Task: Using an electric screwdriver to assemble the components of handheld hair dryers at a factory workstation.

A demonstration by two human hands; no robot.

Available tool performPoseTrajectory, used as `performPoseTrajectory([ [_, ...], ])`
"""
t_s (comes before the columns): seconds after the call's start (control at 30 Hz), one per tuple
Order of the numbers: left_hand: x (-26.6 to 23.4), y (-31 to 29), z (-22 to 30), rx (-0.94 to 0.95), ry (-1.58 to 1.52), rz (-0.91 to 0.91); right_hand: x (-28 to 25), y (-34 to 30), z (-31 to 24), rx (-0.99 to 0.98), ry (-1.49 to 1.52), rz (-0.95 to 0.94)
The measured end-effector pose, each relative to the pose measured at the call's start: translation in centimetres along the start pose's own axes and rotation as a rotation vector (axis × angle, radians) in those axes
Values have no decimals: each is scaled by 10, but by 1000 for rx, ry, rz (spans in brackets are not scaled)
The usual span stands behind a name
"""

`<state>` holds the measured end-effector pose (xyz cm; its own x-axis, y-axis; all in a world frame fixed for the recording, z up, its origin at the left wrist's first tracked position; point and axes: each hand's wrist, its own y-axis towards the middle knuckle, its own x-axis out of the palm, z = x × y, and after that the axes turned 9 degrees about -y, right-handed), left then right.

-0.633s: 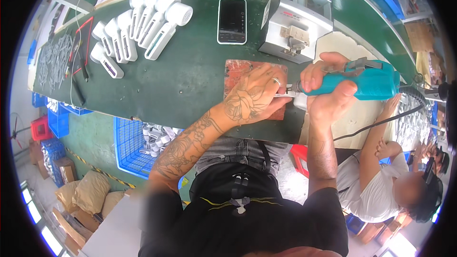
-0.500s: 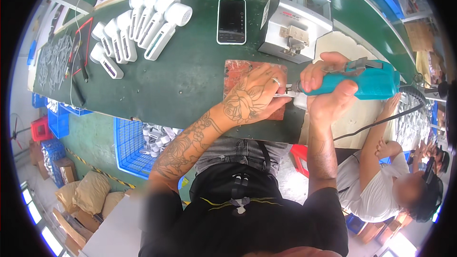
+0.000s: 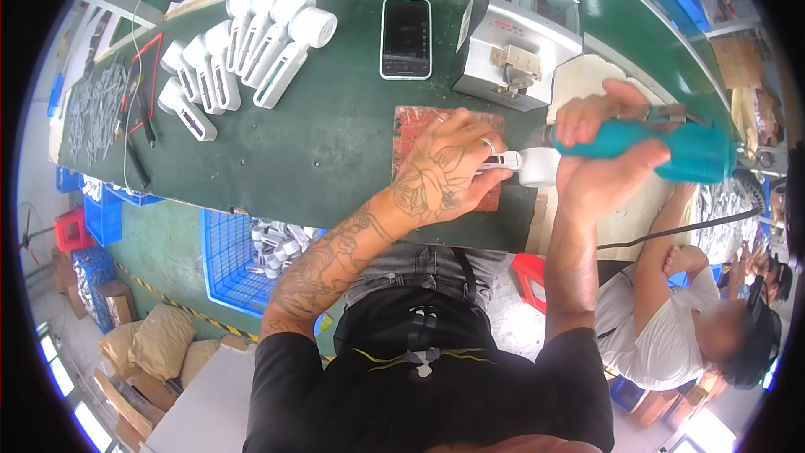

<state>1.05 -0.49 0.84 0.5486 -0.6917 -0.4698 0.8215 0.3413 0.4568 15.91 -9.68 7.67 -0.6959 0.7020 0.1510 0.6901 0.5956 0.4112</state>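
Note:
My left hand (image 3: 444,168) is closed round the slim handle of a white plastic device with a round head (image 3: 538,168), pressed down over a worn red pad (image 3: 406,124). The device's head sticks out to the right of my fingers. My right hand (image 3: 591,155) grips a teal electric screwdriver (image 3: 692,153), blurred by motion, with its tip pointing left. That tip is apart from the device, just above its round head. A dark coiled cord (image 3: 746,205) trails from the screwdriver's back end.
Several similar white devices (image 3: 281,75) lie in rows at the left. Farther left are loose grey parts (image 3: 96,109). A phone (image 3: 407,40) and a metal boxy machine (image 3: 507,42) stand at the back. A blue basket (image 3: 222,264) sits below the table; another person (image 3: 650,331) is at right.
My right hand has drawn the screwdriver right and away from the device, uncovering its round head and handle end. My left hand has stayed in place on the device.

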Motion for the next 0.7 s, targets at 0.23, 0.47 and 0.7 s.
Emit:
performPoseTrajectory([
  [0.23,-10,9,-9,-80,67,25,21,48,25,-236,-162,15],
  [0.47,-15,8,-10,-166,29,-54,33,50,39,-214,-187,-2],
  [0.7,-13,11,-12,-136,52,-53,31,46,39,-155,-232,-36],
])
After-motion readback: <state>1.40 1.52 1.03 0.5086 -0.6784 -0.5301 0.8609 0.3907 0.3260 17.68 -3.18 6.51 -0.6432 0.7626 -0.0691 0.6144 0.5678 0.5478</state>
